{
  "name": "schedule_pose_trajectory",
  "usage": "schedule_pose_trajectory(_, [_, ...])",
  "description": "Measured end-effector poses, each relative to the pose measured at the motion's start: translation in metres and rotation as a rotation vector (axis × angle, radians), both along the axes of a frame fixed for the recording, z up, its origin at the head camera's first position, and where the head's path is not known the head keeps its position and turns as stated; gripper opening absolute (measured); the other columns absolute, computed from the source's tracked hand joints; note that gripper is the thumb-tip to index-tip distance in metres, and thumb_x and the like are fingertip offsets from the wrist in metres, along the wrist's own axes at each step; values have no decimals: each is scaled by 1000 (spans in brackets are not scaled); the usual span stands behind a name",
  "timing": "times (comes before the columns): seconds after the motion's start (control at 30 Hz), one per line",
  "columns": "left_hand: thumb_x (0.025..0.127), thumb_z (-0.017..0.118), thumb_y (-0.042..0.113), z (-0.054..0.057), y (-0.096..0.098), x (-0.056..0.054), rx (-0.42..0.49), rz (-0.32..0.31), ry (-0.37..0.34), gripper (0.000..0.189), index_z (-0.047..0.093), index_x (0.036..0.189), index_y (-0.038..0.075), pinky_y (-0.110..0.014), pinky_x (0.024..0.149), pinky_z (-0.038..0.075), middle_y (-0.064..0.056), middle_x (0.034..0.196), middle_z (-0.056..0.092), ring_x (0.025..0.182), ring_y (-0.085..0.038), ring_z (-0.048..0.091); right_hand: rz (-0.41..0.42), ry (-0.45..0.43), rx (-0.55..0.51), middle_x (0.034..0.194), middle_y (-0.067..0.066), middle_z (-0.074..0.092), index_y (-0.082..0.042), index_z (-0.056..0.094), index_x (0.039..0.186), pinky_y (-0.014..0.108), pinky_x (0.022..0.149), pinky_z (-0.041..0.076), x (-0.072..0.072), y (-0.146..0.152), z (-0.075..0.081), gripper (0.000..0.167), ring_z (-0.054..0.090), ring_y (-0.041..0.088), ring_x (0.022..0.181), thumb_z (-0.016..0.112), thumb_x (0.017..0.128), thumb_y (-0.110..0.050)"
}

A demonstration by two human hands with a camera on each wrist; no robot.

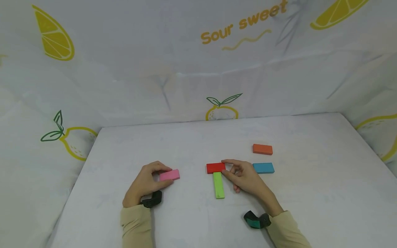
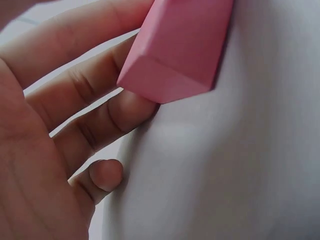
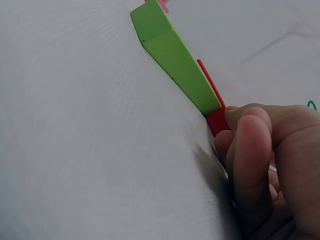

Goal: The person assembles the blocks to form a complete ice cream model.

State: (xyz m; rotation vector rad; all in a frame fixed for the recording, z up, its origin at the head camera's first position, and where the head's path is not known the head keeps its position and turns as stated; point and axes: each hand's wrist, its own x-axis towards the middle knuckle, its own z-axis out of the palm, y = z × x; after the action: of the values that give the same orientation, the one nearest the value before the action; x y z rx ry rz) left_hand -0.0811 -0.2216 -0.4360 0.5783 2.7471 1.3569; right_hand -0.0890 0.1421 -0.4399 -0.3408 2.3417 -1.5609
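Note:
On the left of the table, my left hand [image 1: 145,182] holds a pink block [image 1: 169,175] between thumb and fingers. The left wrist view shows one end of this pink block [image 2: 175,55] against the fingers, while the little finger stays curled off it. My right hand [image 1: 246,177] pinches the right end of a red block [image 1: 214,168] with thumb and index finger. A green block [image 1: 219,186] meets the red block's near side, and together they form a T. In the right wrist view, the red block [image 3: 218,121] is partly hidden behind the fingers and the green block [image 3: 177,60].
Beyond the right hand lies an orange block [image 1: 262,149], with a blue block [image 1: 263,168] nearer, just by the knuckles. A white cloth printed with lemons [image 1: 222,112] covers the wall behind the white table [image 1: 186,220]. Both wrists wear black straps.

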Motion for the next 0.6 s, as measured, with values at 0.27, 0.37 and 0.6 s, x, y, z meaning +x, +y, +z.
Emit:
schedule_pose_trajectory(0.27, [74,92,21,4,-4,2,-31,68,-97,41,78,112,15,-22,90,51,1,107,74,99,-11,65,2,5,-2,74,8,63,-3,61,138,21,45,48,0,0,0,48,57,12,40,73,95,-19])
schedule_pose_trajectory(0.37, [73,92,21,5,-9,4,-32,88,-115,41,78,111,16,-22,92,50,1,107,74,101,-12,65,2,8,0,74,8,62,-3,61,138,21,45,48,0,0,0,47,57,12,40,73,94,-18])
schedule_pose_trajectory(0.6, [73,92,17,3,-12,4,-33,82,-111,35,79,105,15,-22,87,50,2,102,74,94,-6,62,7,19,10,73,8,62,-2,61,137,21,44,47,1,0,0,47,57,13,40,73,95,-18])
